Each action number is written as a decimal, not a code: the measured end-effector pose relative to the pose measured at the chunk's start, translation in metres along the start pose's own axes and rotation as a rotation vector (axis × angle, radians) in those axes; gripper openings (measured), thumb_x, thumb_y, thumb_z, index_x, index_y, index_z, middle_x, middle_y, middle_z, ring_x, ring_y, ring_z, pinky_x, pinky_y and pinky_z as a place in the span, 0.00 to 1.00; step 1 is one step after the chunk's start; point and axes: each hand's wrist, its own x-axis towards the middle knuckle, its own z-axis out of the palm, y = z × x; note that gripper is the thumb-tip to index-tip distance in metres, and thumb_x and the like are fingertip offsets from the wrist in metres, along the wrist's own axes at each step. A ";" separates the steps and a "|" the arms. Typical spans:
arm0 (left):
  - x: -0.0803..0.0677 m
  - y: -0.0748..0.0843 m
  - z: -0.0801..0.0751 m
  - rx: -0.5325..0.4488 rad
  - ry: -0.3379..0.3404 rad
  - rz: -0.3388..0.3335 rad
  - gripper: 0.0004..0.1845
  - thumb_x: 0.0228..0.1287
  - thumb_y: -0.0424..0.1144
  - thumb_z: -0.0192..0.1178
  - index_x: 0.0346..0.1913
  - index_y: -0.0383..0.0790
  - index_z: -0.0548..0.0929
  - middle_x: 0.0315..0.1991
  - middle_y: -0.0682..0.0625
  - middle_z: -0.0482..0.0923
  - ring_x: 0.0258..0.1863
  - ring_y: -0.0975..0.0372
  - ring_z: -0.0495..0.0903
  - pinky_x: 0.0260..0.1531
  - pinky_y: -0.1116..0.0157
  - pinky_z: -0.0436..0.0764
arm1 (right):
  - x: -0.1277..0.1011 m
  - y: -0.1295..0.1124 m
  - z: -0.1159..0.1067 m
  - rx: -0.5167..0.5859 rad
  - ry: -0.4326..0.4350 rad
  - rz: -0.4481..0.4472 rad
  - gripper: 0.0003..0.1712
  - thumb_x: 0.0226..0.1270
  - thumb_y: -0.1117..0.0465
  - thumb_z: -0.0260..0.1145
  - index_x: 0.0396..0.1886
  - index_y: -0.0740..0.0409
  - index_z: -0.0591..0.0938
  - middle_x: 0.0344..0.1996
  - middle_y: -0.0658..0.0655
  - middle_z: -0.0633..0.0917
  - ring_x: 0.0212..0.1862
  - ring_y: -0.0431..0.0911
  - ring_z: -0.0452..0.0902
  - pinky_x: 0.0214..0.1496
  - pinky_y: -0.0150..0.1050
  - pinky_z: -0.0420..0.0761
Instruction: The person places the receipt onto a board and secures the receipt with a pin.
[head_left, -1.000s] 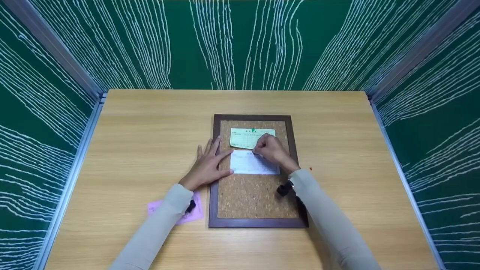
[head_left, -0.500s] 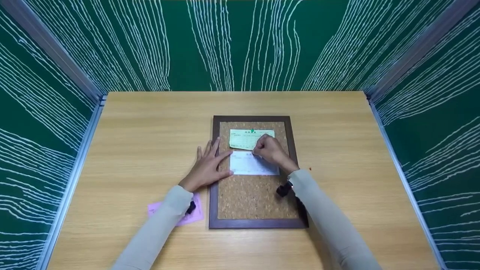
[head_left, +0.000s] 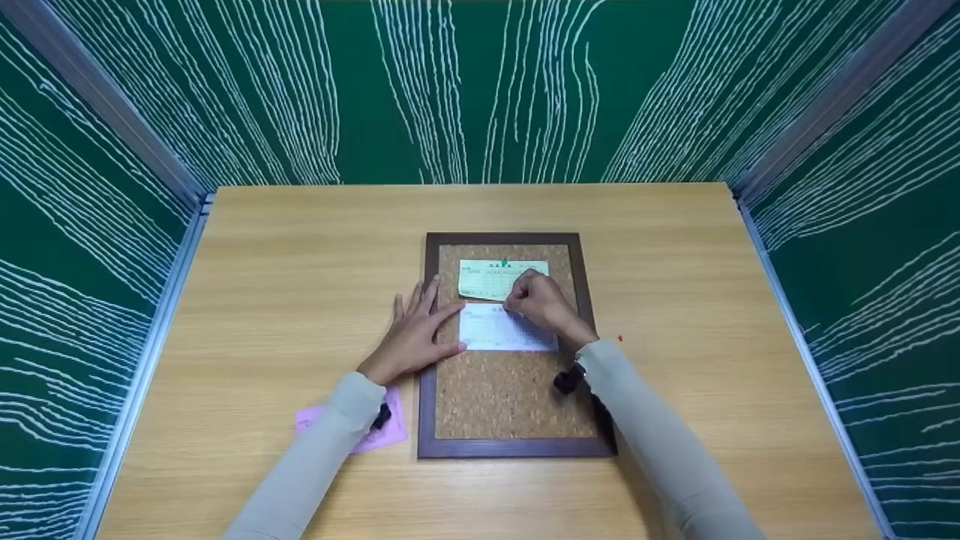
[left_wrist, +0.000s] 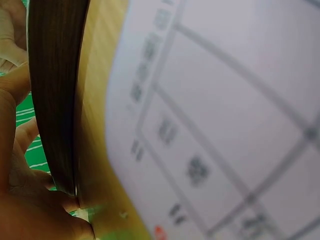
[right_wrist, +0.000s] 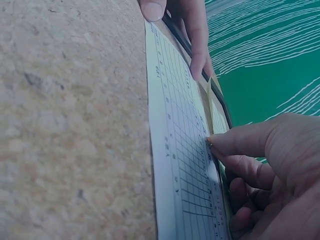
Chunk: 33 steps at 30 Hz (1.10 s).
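A white printed form [head_left: 487, 330] lies on the cork board [head_left: 517, 397], just below a green form [head_left: 484, 279] held by a green push pin [head_left: 504, 262]. My left hand [head_left: 412, 337] is spread over the board's left frame, with thumb and forefinger touching the left corners of the white form. At the white form's top edge, my right hand [head_left: 541, 301] pinches a tiny push pin [right_wrist: 210, 143] between thumb and forefinger. Most of this pin is hidden by the fingertips; a yellowish bit shows in the right wrist view.
A pink form [head_left: 390, 431] lies on the wooden table [head_left: 300, 262] left of the board, partly under the left forearm. Right of the board is a small red object [head_left: 619, 338]. Green panels with white lines [head_left: 525, 97] enclose the table's back and sides.
Both hands and the white form keep their places on the board. Only the head view shifts very slightly.
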 end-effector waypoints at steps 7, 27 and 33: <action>-0.001 0.000 0.001 -0.001 -0.011 -0.009 0.43 0.72 0.67 0.68 0.85 0.58 0.71 0.91 0.39 0.35 0.89 0.37 0.34 0.80 0.28 0.31 | -0.001 0.001 0.001 -0.023 -0.001 -0.007 0.13 0.68 0.71 0.74 0.22 0.60 0.86 0.37 0.53 0.81 0.42 0.46 0.73 0.44 0.37 0.73; -0.001 0.000 0.000 -0.011 -0.013 0.000 0.43 0.72 0.67 0.67 0.85 0.56 0.71 0.91 0.38 0.35 0.89 0.37 0.34 0.80 0.28 0.30 | -0.002 0.003 0.000 -0.052 0.001 -0.017 0.09 0.69 0.70 0.77 0.27 0.61 0.90 0.40 0.55 0.83 0.45 0.50 0.78 0.48 0.40 0.77; -0.001 0.000 0.000 -0.010 0.001 0.005 0.43 0.72 0.66 0.68 0.84 0.55 0.72 0.91 0.37 0.37 0.89 0.36 0.34 0.80 0.28 0.31 | -0.003 0.004 0.000 -0.048 0.008 -0.039 0.09 0.70 0.70 0.77 0.28 0.61 0.89 0.40 0.55 0.83 0.44 0.49 0.78 0.47 0.40 0.77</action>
